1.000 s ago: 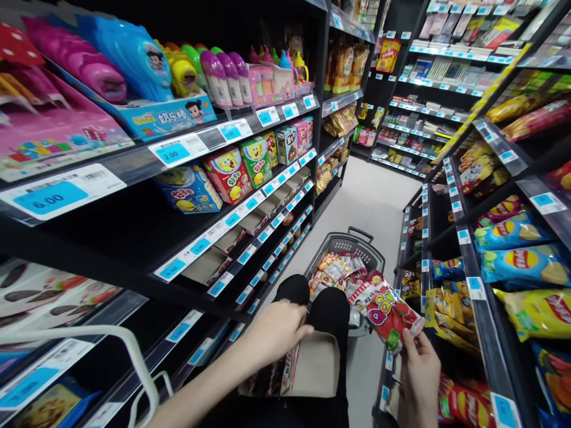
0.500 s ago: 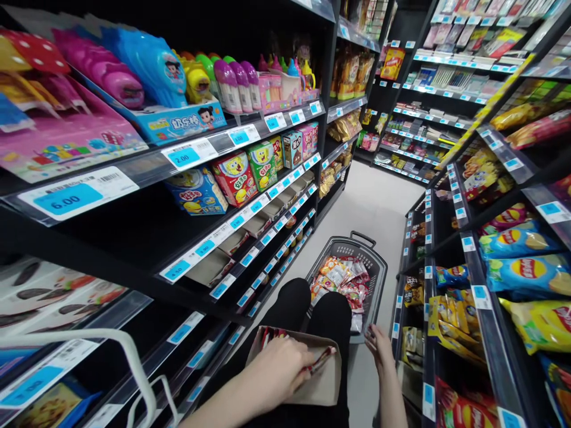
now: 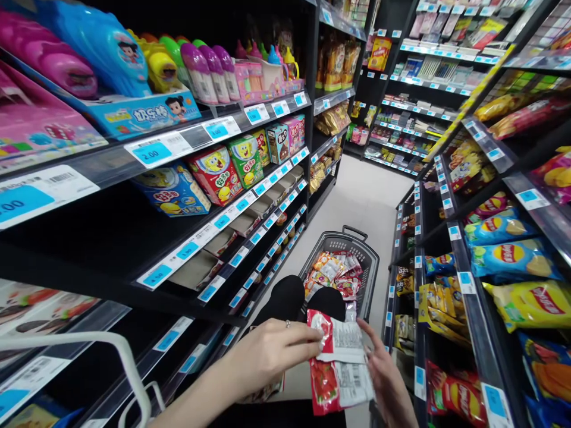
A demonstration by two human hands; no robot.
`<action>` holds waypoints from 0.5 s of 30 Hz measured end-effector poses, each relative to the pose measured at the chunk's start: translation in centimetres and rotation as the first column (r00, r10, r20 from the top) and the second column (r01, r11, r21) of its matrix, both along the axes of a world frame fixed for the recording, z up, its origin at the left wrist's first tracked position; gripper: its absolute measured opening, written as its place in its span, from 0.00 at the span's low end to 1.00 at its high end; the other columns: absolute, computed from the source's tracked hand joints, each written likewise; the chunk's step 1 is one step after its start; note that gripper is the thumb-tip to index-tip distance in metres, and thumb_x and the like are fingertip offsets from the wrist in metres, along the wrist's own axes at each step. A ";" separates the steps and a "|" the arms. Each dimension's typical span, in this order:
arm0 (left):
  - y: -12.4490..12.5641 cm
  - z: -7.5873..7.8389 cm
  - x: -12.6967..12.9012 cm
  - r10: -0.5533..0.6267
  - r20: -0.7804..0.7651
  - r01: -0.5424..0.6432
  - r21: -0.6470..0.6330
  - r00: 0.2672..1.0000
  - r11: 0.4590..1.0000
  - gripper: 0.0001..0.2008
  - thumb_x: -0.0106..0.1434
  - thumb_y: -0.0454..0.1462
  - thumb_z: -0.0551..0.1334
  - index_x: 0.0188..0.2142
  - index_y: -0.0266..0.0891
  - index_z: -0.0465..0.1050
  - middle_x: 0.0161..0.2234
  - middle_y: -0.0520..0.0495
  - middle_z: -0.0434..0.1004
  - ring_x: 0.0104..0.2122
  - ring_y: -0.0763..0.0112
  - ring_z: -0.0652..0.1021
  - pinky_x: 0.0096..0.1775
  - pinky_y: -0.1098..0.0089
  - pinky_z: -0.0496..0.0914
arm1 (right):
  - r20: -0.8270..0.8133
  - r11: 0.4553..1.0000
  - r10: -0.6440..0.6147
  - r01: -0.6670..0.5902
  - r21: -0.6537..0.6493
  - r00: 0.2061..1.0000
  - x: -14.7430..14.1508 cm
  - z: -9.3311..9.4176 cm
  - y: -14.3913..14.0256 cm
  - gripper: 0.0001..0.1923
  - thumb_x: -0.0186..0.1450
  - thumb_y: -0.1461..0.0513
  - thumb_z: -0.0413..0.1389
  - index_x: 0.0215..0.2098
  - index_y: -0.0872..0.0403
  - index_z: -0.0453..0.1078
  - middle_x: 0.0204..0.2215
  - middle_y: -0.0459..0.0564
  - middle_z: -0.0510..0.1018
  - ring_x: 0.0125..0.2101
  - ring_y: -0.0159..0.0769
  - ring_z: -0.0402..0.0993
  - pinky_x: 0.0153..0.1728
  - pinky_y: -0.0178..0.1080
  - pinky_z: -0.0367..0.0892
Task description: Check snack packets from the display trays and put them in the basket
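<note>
My left hand (image 3: 279,353), a ring on one finger, pinches the left edge of a red and white snack packet (image 3: 341,359). Strawberries are printed on its red part, and the printed back faces up. At the packet's right edge my right hand (image 3: 383,371) is closed on it, its fingers partly hidden. Under the left hand, an open cardboard box (image 3: 297,380) lies on my lap, mostly covered. Just beyond my knees, a grey plastic basket (image 3: 373,270) on the floor holds several colourful packets (image 3: 332,267).
Shelves with boxed sweets (image 3: 218,172) and price labels line the left side. Chip bags (image 3: 513,258) fill the right shelves. A white curved bar (image 3: 129,362) stands at lower left. The grey floor aisle (image 3: 357,193) runs to a far shelf.
My left hand has lifted the packet out of the box and moved it right. My right hand, empty before, has come to the packet's right edge. The view has shifted slightly right.
</note>
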State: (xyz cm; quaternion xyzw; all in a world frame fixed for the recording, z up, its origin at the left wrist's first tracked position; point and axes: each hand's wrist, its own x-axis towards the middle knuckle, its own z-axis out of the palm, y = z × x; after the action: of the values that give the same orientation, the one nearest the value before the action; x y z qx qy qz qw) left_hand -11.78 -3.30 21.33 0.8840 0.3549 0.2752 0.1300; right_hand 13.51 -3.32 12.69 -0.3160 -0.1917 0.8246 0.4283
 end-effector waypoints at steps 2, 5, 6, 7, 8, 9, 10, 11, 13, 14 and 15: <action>-0.4 -0.5 -0.3 0.028 0.094 -0.015 -0.131 0.995 0.991 0.15 0.68 0.31 0.53 0.49 0.40 0.74 0.46 0.41 0.81 0.43 0.65 0.81 0.43 0.72 0.73 | 0.073 0.995 -0.072 0.067 0.067 0.995 0.2 0.7 0.0 0.36 0.53 0.56 0.68 0.58 0.46 0.63 0.45 0.54 0.80 0.44 0.47 0.78 0.43 0.44 0.71; -1.1 -1.0 0.0 0.161 0.359 -0.004 -0.400 0.919 0.917 0.19 0.65 0.33 0.55 0.55 0.43 0.71 0.60 0.39 0.69 0.56 0.57 0.73 0.53 0.63 0.70 | 0.197 0.968 -0.203 0.167 0.186 0.959 0.1 1.4 -0.3 0.36 0.54 0.56 0.68 0.59 0.42 0.62 0.47 0.54 0.80 0.46 0.46 0.77 0.45 0.44 0.71; -1.2 -1.2 0.3 0.239 0.448 0.017 -0.496 0.861 0.868 0.20 0.64 0.36 0.58 0.56 0.44 0.70 0.64 0.40 0.61 0.59 0.54 0.69 0.53 0.61 0.69 | 0.241 0.953 -0.248 0.192 0.234 0.938 0.0 1.6 -0.5 0.35 0.54 0.56 0.68 0.58 0.42 0.63 0.47 0.53 0.79 0.47 0.46 0.77 0.45 0.43 0.71; -1.3 -1.3 0.7 0.331 0.512 0.041 -0.587 0.793 0.809 0.23 0.61 0.38 0.62 0.56 0.46 0.70 0.67 0.41 0.56 0.61 0.51 0.66 0.53 0.60 0.69 | 0.288 0.935 -0.291 0.208 0.286 0.912 -0.1 1.7 -0.8 0.33 0.55 0.56 0.68 0.57 0.42 0.64 0.48 0.53 0.79 0.47 0.45 0.77 0.46 0.42 0.71; -1.3 -1.3 1.2 0.421 0.536 0.063 -0.668 0.731 0.741 0.26 0.57 0.38 0.66 0.56 0.46 0.71 0.67 0.41 0.53 0.62 0.50 0.64 0.53 0.60 0.69 | 0.336 0.916 -0.330 0.214 0.339 0.882 -0.1 1.9 -1.0 0.31 0.55 0.55 0.67 0.55 0.42 0.66 0.48 0.53 0.79 0.47 0.44 0.77 0.45 0.41 0.72; -1.2 -1.4 1.6 0.498 0.526 0.078 -0.737 0.689 0.671 0.28 0.52 0.37 0.70 0.54 0.46 0.73 0.66 0.41 0.57 0.60 0.49 0.66 0.52 0.60 0.69 | 0.381 0.896 -0.363 0.207 0.392 0.850 -0.1 2.0 -1.3 0.28 0.56 0.55 0.67 0.54 0.42 0.68 0.48 0.53 0.80 0.45 0.43 0.78 0.43 0.39 0.73; -1.1 -1.4 2.0 0.562 0.490 0.077 -0.795 0.666 0.602 0.28 0.48 0.35 0.72 0.51 0.45 0.75 0.62 0.41 0.64 0.57 0.51 0.70 0.51 0.61 0.70 | 0.428 0.876 -0.387 0.182 0.445 0.817 0.0 2.1 -1.6 0.26 0.56 0.54 0.66 0.52 0.43 0.69 0.46 0.53 0.81 0.42 0.42 0.79 0.40 0.37 0.74; -1.0 -1.3 2.2 0.610 0.438 0.058 -0.839 0.660 0.541 0.26 0.46 0.33 0.72 0.48 0.44 0.78 0.56 0.42 0.73 0.52 0.53 0.74 0.50 0.63 0.70 | 0.480 0.853 -0.408 0.136 0.504 0.777 0.2 2.2 -1.8 0.24 0.56 0.54 0.66 0.51 0.43 0.71 0.44 0.52 0.82 0.39 0.40 0.80 0.37 0.35 0.74; -0.6 -1.2 2.4 0.653 0.346 0.010 -0.888 0.674 0.460 0.20 0.45 0.29 0.70 0.41 0.42 0.82 0.42 0.45 0.82 0.41 0.59 0.79 0.45 0.66 0.71 | 0.575 0.774 -0.462 -0.010 0.633 0.675 0.9 2.5 -2.2 0.22 0.55 0.52 0.67 0.47 0.43 0.75 0.38 0.49 0.84 0.33 0.38 0.81 0.34 0.31 0.74; -0.5 -1.2 2.4 0.658 0.324 -0.002 -0.897 0.680 0.443 0.18 0.45 0.29 0.70 0.37 0.41 0.83 0.37 0.46 0.84 0.37 0.61 0.79 0.42 0.68 0.71 | 0.602 0.717 -0.495 -0.097 0.690 0.627 1.3 2.6 -2.3 0.22 0.54 0.50 0.67 0.46 0.42 0.77 0.35 0.49 0.84 0.31 0.37 0.81 0.34 0.31 0.73; -0.4 -1.1 2.3 0.659 0.320 -0.003 -0.898 0.681 0.440 0.16 0.44 0.29 0.69 0.35 0.41 0.84 0.34 0.47 0.84 0.35 0.63 0.79 0.41 0.69 0.71 | 0.614 0.657 -0.524 -0.179 0.733 0.591 1.7 2.8 -2.3 0.21 0.53 0.48 0.66 0.44 0.42 0.78 0.33 0.48 0.85 0.30 0.38 0.81 0.34 0.31 0.73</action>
State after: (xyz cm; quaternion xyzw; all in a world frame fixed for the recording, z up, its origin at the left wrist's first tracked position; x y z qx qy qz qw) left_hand -9.46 -3.73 20.20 0.4564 0.5534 0.3687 0.5911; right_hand 15.20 -5.66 15.46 -0.4635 -0.6365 0.3955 0.4728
